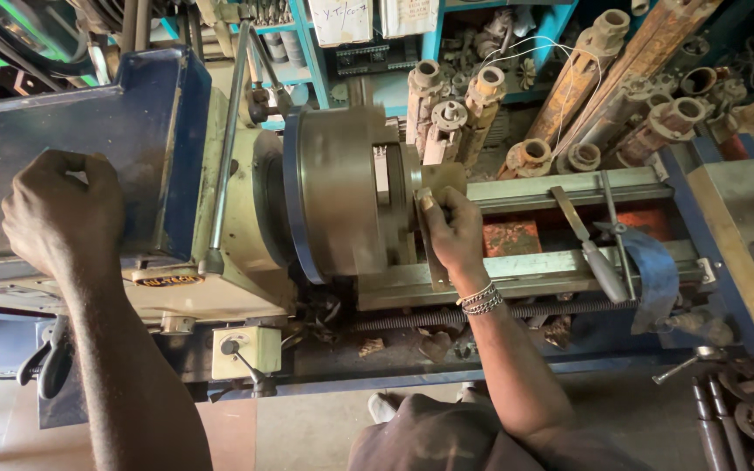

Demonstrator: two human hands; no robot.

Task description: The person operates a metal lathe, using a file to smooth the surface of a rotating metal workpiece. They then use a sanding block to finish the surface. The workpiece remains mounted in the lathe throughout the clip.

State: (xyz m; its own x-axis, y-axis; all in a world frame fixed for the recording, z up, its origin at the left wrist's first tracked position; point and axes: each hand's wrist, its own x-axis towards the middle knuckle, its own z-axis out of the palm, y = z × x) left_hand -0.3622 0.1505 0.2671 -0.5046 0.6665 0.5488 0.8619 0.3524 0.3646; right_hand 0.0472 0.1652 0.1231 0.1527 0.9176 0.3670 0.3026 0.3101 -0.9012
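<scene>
Fingers [436, 202] of the right hand [454, 234] curl together around a short metal workpiece [443, 177] seated at the face of the lathe chuck [342, 194]; the piece sits at about twelve o'clock from the knuckles, touching the fingertips, with the chuck just beside it at nine o'clock. That forearm rises from six o'clock, wrist bent slightly inward, metal bracelets [480, 299] around it. Over at nine o'clock from the chuck, the left hand [61, 209] is closed into a loose fist resting on the blue headstock cover [89, 139]; whether it grips anything I cannot tell. Its arm runs down toward six o'clock. At three o'clock from the right hand, a file [588, 244] lies on the lathe bed [560, 185]. Beyond, at one o'clock, worn shafts and pipes [621, 105] lean against shelving.
</scene>
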